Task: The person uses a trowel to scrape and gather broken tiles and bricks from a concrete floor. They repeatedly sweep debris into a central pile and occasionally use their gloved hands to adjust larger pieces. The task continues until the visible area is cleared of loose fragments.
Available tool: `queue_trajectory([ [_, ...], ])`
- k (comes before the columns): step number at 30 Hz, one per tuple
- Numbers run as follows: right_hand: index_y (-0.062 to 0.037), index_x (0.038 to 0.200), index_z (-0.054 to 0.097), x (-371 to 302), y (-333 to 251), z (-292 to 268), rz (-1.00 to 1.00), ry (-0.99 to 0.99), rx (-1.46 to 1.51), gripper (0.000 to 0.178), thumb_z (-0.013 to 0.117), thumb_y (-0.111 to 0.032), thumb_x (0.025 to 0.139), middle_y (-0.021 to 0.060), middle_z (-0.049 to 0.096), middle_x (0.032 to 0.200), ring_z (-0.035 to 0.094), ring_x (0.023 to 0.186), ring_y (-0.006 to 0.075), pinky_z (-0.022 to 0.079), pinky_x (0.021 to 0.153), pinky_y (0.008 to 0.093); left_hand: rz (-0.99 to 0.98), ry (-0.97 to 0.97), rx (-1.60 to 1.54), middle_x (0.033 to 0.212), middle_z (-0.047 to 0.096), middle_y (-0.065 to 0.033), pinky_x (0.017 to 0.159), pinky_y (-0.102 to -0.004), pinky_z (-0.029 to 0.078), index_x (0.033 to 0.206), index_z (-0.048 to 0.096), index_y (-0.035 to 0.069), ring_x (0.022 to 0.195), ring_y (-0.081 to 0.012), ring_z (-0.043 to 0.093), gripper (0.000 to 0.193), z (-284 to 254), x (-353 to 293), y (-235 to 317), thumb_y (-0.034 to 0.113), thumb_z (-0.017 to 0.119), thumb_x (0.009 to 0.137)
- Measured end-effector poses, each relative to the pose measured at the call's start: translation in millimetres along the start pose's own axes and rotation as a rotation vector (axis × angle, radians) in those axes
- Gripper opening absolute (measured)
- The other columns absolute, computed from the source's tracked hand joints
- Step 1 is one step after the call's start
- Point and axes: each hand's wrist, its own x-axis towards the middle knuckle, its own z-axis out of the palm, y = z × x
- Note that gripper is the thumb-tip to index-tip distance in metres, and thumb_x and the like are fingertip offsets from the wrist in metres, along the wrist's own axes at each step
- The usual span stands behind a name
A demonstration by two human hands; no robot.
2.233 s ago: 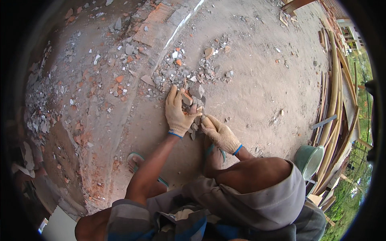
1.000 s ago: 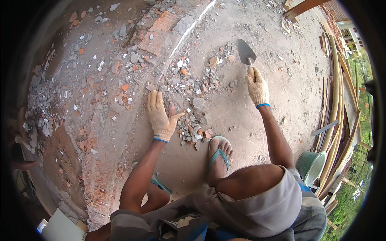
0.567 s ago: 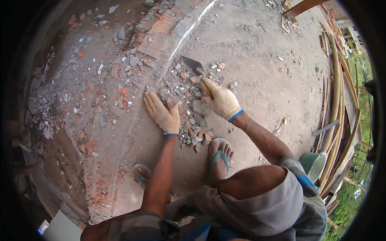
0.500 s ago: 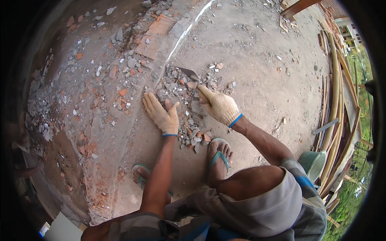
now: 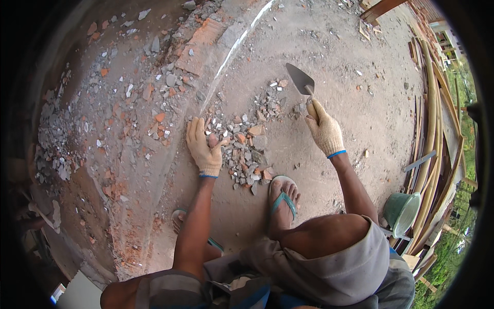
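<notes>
My right hand [image 5: 325, 133], in a cream knit glove with a blue cuff, is closed round the handle of a pointed trowel [image 5: 300, 79]. The dark blade points away from me, apart from the rubble. My left hand [image 5: 205, 149], gloved alike, lies at the left side of a heap of broken rubble [image 5: 247, 160], its fingers stretched forward and thumb out toward the pieces. A bare fingertip shows through the glove. Grey chunks, orange brick bits and white chips make up the heap. More fragments [image 5: 267, 105] trail off at its far end.
My sandalled foot [image 5: 282, 203] stands just right of the heap's near end. Broken brickwork [image 5: 201, 44] and scattered debris [image 5: 110, 116] cover the left side. A white line [image 5: 234, 49] crosses the ground. At right are a green bucket [image 5: 402, 212] and long poles [image 5: 428, 103].
My right hand has swung the trowel from the heap's far end out to the right, off the rubble. My left hand has shifted only slightly. The bucket looks a little tilted from before.
</notes>
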Motion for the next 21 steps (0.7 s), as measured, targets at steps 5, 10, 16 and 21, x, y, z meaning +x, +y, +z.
queue_trajectory([
  [5,-0.0101,0.159,0.057,-17,-9,18,0.02,-0.109,0.179,0.06,0.073,-0.031,0.105,0.0332,0.075,0.122,0.073,0.115,0.0515,0.061,0.091,0.0508,-0.029,-0.098,0.019,0.153,0.059,-0.0257,0.126,-0.0608,0.036,0.154,0.057,-0.002,0.148,-0.0495,0.048,0.075,2,-4,10,0.054,0.065,0.106],
  [10,-0.0091,0.162,0.055,-65,-51,41,0.053,-0.391,0.384,0.065,0.073,-0.032,0.104,0.0315,0.074,0.132,0.072,0.128,0.0464,0.059,0.103,0.0468,-0.086,-0.11,0.002,0.153,0.059,-0.0253,0.124,-0.0598,0.039,0.151,0.061,-0.001,0.147,-0.0495,0.049,0.088,3,-3,17,0.049,0.091,0.085],
  [16,-0.0074,0.164,0.053,-79,-98,64,0.201,-0.618,0.553,0.066,0.071,-0.03,0.104,0.0206,0.078,0.125,0.077,0.112,0.0252,0.059,0.098,0.0387,-0.262,-0.085,-0.131,0.151,0.062,-0.0228,0.121,-0.0551,0.044,0.144,0.067,0.002,0.142,-0.0446,0.054,0.081,9,-10,41,0.029,0.099,0.075],
  [21,-0.0041,0.164,0.052,-95,-122,55,0.224,-0.659,0.723,0.066,0.069,-0.027,0.104,0.0054,0.073,0.101,0.067,0.079,0.0148,0.057,0.073,0.034,-0.462,-0.001,-0.265,0.15,0.064,-0.0188,0.118,-0.0474,0.049,0.141,0.07,0.002,0.14,-0.0374,0.058,0.073,10,-10,56,0.004,0.095,0.072],
])
